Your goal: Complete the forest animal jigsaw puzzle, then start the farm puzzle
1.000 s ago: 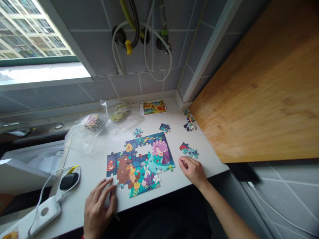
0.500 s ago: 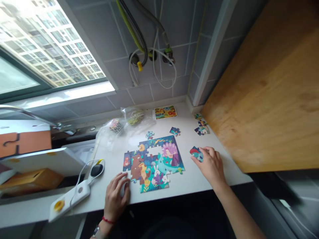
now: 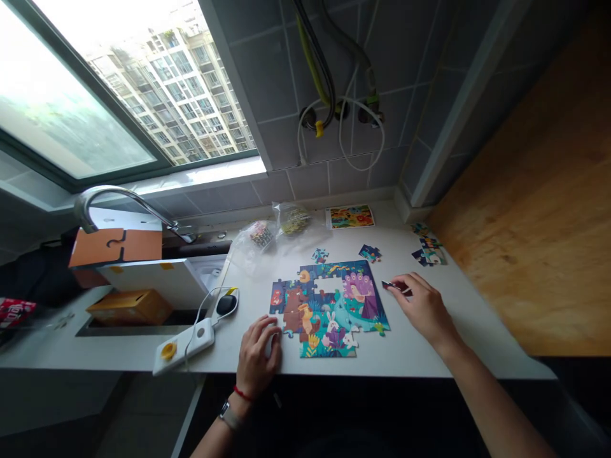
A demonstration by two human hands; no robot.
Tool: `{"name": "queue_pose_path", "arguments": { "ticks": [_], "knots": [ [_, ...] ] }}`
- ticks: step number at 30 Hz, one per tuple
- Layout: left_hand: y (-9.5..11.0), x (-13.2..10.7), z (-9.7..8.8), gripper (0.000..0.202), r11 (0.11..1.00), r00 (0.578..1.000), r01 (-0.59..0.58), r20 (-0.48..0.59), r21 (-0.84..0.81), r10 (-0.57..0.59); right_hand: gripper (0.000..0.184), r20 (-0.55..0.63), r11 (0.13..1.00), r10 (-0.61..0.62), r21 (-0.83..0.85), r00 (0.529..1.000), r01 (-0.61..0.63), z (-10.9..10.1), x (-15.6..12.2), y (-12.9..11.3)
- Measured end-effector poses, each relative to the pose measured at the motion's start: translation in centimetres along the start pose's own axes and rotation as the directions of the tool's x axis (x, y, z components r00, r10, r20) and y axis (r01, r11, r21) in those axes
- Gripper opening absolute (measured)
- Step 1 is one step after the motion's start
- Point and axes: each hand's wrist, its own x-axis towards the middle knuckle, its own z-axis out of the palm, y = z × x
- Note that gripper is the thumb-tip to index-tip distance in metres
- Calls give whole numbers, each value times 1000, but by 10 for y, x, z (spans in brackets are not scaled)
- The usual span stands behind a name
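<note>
A partly built colourful jigsaw puzzle lies flat on the white counter, with a gap near its top middle. My left hand rests on the counter at the puzzle's lower left corner, fingers loosely curled and touching its edge. My right hand is just right of the puzzle and pinches a small cluster of joined pieces, lifted slightly off the counter. Loose pieces lie above the puzzle: one piece near its top edge, another piece to the right.
Several loose pieces sit by the wooden panel on the right. Two clear bags of pieces and a picture card lie at the back. A white device with cable, boxes and a faucet stand left.
My right hand reached to the cluster of pieces right of the puzzle, picked it up and brought it toward the puzzle. The camera swung left and back. My left hand stayed put.
</note>
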Motion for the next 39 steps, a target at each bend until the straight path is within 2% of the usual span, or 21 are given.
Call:
{"name": "queue_pose_path", "arguments": {
  "ticks": [3,6,9,12,14,16,18,21,23,27,30,33,36,39],
  "knots": [
    [-1,-2,1,22,1000,999,-2,-36,-20,1,19,70,961,70,263,995,-86,28,1,-39],
    [-2,-4,1,26,998,996,3,-84,-57,-7,22,275,882,74,430,959,-191,73,-6,-80],
    [-2,-5,0,28,993,988,20,-151,-114,-37,17,417,842,7,488,909,-230,121,-14,-114],
    [-3,-6,-2,27,981,966,54,-240,-184,-98,12,450,863,-40,466,892,-196,159,-17,-137],
    [-5,-7,-2,25,969,951,85,-271,-231,-149,10,447,884,-51,436,893,-168,175,-16,-144],
    [-7,-7,-3,22,955,950,125,-246,-267,-193,9,430,901,-58,411,901,-138,181,-16,-147],
    [-12,-6,-5,22,947,963,159,-170,-279,-211,10,375,927,-97,372,922,-54,179,-17,-145],
    [-21,-2,-9,29,958,986,149,-31,-246,-161,16,266,963,-176,248,948,109,167,-20,-139],
    [-29,4,-10,35,967,994,111,23,-228,-109,16,245,973,-200,161,949,164,159,-22,-134],
    [-43,15,-6,40,963,998,47,43,-264,-37,20,321,961,-276,58,906,272,152,-26,-133],
    [-47,16,-1,51,958,999,47,36,-283,-39,30,391,926,-350,11,851,376,156,-30,-138],
    [-47,12,0,57,954,998,62,29,-292,-56,31,442,904,-369,-34,818,426,163,-32,-143],
    [-47,9,0,58,953,998,61,39,-296,-52,29,463,890,-382,-50,800,454,167,-35,-148],
    [-47,8,-1,57,948,998,52,39,-315,-42,28,441,882,-400,-54,803,469,172,-40,-150]
  ]
}}
